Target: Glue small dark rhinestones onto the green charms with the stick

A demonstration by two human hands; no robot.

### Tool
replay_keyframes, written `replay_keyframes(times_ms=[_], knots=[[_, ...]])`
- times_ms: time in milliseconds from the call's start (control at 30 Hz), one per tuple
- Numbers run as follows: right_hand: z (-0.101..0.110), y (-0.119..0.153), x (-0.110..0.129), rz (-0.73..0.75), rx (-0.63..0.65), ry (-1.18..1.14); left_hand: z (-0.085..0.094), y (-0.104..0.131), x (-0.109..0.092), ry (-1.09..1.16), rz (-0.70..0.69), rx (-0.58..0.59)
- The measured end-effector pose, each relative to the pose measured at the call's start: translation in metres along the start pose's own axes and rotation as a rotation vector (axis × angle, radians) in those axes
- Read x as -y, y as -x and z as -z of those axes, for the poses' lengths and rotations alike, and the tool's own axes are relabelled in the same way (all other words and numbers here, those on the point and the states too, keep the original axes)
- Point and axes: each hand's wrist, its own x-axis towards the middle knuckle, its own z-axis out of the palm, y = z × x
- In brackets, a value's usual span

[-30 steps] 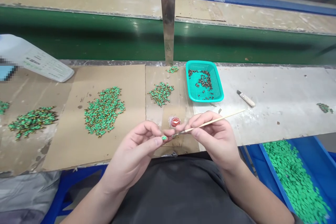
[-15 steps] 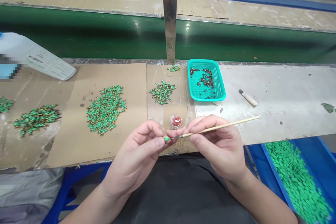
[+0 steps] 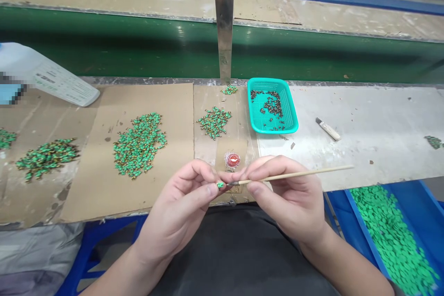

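Note:
Between the thumb and forefinger of my left hand [image 3: 183, 203] a tiny green piece [image 3: 220, 185] is pinched; its exact kind is too small to make out. My right hand [image 3: 286, 196] is closed on a thin paintbrush [image 3: 301, 174] with a pale wooden handle. The brush slants with its handle end out to the right, and its fine tip is right at the green piece. Just beyond my fingers sits a small round pot of red paint [image 3: 233, 160] on the cardboard. Both hands are close together above the bench's near edge.
Heaps of green-and-gold pieces [image 3: 138, 145] lie on cardboard to the left and centre. A turquoise basket [image 3: 294, 122] holds small dark pieces. A white-handled tool [image 3: 329, 129] lies at right, a plastic bottle [image 3: 58, 76] at left. Below right, a blue tray [image 3: 369, 236] holds green pieces.
The brush has tilted in my right hand: its handle end is lower and farther right. My left hand stays nearly still, with the green piece turned slightly.

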Motion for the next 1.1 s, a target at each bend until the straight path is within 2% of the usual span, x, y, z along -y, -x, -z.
replay_keyframes(times_ms=[733,1100], knots=[[0.0004,0.0046,-0.0006,-0.047,-0.029,-0.114,-0.0005,0.0023,0.0006,0.077,0.036,0.023],[0.0000,0.0040,-0.0008,-0.037,-0.004,-0.086,-0.0016,0.0019,-0.0008,0.099,0.032,0.047]])
